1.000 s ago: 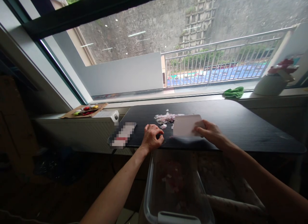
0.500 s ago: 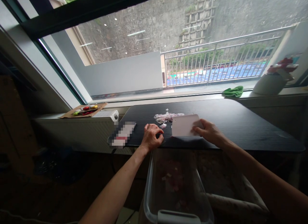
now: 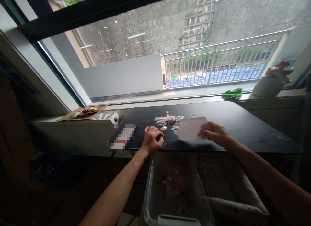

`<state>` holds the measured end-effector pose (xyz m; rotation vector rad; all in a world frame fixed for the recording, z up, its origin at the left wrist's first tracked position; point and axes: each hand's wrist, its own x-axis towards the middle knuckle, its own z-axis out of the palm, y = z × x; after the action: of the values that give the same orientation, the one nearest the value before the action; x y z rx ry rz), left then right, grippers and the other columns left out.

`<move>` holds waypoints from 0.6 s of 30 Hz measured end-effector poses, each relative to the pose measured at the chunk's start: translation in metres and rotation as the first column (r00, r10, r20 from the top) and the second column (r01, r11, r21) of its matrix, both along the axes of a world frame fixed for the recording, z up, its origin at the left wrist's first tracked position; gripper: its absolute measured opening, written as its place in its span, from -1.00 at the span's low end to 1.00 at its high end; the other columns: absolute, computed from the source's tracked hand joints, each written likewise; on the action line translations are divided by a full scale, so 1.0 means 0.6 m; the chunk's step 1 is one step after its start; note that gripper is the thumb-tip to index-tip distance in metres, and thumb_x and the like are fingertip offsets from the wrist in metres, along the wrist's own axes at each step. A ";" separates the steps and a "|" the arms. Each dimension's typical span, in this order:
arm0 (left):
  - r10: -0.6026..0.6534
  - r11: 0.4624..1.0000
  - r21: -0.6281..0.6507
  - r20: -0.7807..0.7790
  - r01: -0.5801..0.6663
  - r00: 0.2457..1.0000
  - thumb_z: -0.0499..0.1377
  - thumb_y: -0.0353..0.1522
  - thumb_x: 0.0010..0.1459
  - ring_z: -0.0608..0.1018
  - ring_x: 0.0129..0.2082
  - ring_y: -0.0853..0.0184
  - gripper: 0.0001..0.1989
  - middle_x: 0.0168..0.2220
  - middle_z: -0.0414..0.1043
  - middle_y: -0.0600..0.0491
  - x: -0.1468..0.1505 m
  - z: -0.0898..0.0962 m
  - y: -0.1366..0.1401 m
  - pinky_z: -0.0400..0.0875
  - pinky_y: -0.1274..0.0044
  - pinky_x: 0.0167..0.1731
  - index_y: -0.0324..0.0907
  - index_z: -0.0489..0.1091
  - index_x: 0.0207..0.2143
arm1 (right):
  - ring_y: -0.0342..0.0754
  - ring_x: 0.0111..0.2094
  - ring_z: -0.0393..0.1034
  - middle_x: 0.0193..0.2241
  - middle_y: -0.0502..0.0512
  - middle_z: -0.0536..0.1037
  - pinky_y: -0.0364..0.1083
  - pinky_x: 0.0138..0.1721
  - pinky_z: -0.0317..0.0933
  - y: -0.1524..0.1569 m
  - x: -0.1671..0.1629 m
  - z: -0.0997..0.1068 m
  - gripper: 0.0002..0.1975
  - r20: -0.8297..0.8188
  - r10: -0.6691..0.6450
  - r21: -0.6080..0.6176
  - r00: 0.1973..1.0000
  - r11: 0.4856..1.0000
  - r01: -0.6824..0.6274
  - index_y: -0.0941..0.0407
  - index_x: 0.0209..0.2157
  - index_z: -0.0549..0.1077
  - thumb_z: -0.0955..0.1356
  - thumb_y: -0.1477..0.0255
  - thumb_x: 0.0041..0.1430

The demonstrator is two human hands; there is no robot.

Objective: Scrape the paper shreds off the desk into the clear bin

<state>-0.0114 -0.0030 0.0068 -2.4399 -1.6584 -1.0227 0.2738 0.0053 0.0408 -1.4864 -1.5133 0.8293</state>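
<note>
My right hand [image 3: 217, 133] grips a flat white card [image 3: 190, 129] by its right side, holding it upright on edge over the dark table [image 3: 247, 129]. A heap of small pale paper-like scraps [image 3: 167, 120] lies just left of and behind the card. Near the table's front edge rests my left hand [image 3: 152, 140], its fingers curled and the thumb close to the index finger. Whatever may be inside those fingers is hidden. Below the front edge stands a clear plastic bin [image 3: 148, 190] with some scraps in its bottom.
A phone-like item [image 3: 123, 137], partly blurred out, lies at the table's left end. Beyond it a radiator [image 3: 80, 135] carries cardboard with small colourful things [image 3: 85, 112]. On the windowsill are a green cloth [image 3: 232, 94] and a whitish container [image 3: 268, 85].
The card in my right hand has shifted to the right, uncovering more scraps beside the heap. My left hand stays about where it was. The view has shifted slightly.
</note>
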 end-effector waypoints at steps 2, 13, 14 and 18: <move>0.002 1.000 0.001 -0.002 -0.002 1.000 0.14 -0.43 -0.05 0.45 -0.10 0.21 -0.88 -0.34 0.47 0.06 0.000 0.000 0.000 0.04 0.14 0.18 -0.09 0.47 -0.45 | -0.12 -0.58 0.30 -0.60 -0.01 0.48 -0.14 -0.57 0.19 0.003 -0.004 -0.010 -0.84 -0.023 0.003 -0.017 1.000 1.000 -0.003 0.11 -0.50 0.44 0.38 0.35 -0.21; -0.007 1.000 0.011 0.006 0.007 1.000 0.14 -0.42 -0.04 0.45 -0.11 0.21 -0.88 -0.36 0.47 0.06 0.000 0.001 0.000 0.05 0.14 0.17 -0.11 0.48 -0.44 | -0.08 -0.53 0.37 -0.55 0.01 0.53 -0.11 -0.50 0.26 -0.001 -0.005 -0.029 -0.76 -0.144 0.064 -0.078 0.988 0.994 -0.076 0.12 -0.47 0.47 0.45 0.32 -0.25; -0.010 1.000 0.012 0.005 0.010 1.000 0.14 -0.42 -0.03 0.45 -0.11 0.21 -0.88 -0.36 0.47 0.06 0.000 0.000 0.000 0.05 0.14 0.17 -0.11 0.48 -0.45 | -0.08 -0.53 0.37 -0.55 0.01 0.53 -0.12 -0.51 0.26 -0.006 -0.005 -0.027 -0.75 -0.147 0.073 -0.093 0.986 0.992 -0.087 0.12 -0.47 0.46 0.46 0.31 -0.26; -0.009 1.000 0.016 0.000 0.009 1.000 0.14 -0.42 -0.03 0.45 -0.11 0.21 -0.88 -0.36 0.48 0.07 -0.001 -0.001 0.001 0.06 0.16 0.17 -0.10 0.48 -0.45 | -0.07 -0.50 0.40 -0.51 0.03 0.56 -0.12 -0.50 0.28 -0.022 -0.012 -0.020 -0.71 -0.221 0.175 -0.135 0.959 0.969 -0.208 0.12 -0.44 0.47 0.48 0.28 -0.25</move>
<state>-0.0121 -0.0024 0.0060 -2.4391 -1.6342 -1.0337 0.2667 -0.0076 0.0290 -1.3289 -1.4769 1.2061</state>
